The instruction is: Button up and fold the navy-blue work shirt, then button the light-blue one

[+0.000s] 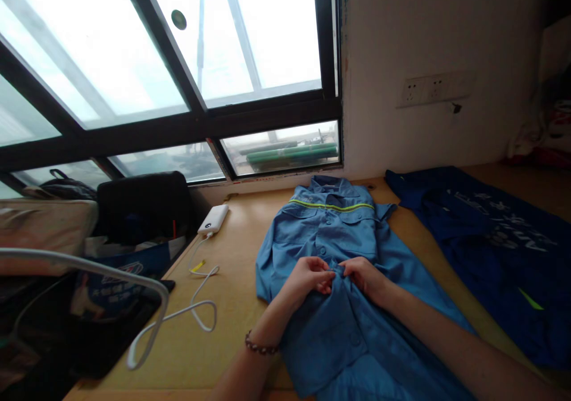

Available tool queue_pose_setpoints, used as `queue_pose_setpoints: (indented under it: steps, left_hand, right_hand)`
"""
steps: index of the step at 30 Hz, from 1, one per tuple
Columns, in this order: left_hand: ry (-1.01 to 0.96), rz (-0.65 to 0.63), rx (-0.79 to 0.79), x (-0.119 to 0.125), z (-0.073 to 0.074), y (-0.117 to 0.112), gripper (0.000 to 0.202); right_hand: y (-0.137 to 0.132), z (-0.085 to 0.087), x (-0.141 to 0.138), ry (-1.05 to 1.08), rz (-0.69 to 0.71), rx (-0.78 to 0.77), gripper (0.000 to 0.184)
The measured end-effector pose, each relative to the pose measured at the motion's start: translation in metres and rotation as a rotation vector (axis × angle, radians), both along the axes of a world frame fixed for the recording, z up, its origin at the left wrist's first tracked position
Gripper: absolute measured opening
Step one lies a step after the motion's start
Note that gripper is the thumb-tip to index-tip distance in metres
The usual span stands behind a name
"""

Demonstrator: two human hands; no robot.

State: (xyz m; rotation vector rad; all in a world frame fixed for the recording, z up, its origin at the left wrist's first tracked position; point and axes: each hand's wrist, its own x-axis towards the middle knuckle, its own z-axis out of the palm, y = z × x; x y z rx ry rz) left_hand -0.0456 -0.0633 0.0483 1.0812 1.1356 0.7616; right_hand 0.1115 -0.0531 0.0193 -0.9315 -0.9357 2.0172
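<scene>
Wooden worktop (232, 306) running under the window, bare wood open to the left of a light blue shirt (330, 234) laid flat, collar toward the wall, its left hem close to the near edge; dark blue garment (491, 234) spread just right of it, a narrow strip of wood between. White power bank (213, 219) and looping cable (200, 306) near the left edge. Left hand (307, 275) and right hand (363, 275), fingers pinched shut on the shirt's front placket, nearly touching
</scene>
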Motion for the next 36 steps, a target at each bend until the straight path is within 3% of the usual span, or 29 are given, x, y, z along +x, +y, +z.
queue_pose_setpoints:
  steps: [6,10,15,19,28,36]
  left_hand:
    - [-0.101,0.024,-0.066,-0.005,-0.007,0.001,0.028]
    - [-0.053,0.040,-0.072,-0.005,-0.011,0.002,0.024]
    - [-0.017,0.058,-0.077,-0.001,-0.012,0.002,0.022]
    - [-0.008,0.073,-0.068,0.000,-0.010,0.001,0.019]
    - [-0.084,0.097,-0.072,-0.004,-0.016,0.003,0.018]
    - [-0.082,0.163,-0.111,-0.004,-0.015,0.003,0.018]
  right_hand:
    - [0.004,0.010,0.007,-0.038,0.113,-0.094,0.016]
    - [0.004,0.014,0.010,-0.031,0.118,-0.105,0.018]
    - [0.002,0.011,0.009,-0.057,0.103,0.014,0.015]
    - [0.004,0.005,0.007,-0.205,0.047,0.107,0.018]
    - [0.001,0.005,0.005,-0.572,-0.103,0.568,0.020]
    - [-0.007,0.013,0.003,-0.649,-0.177,0.693,0.018]
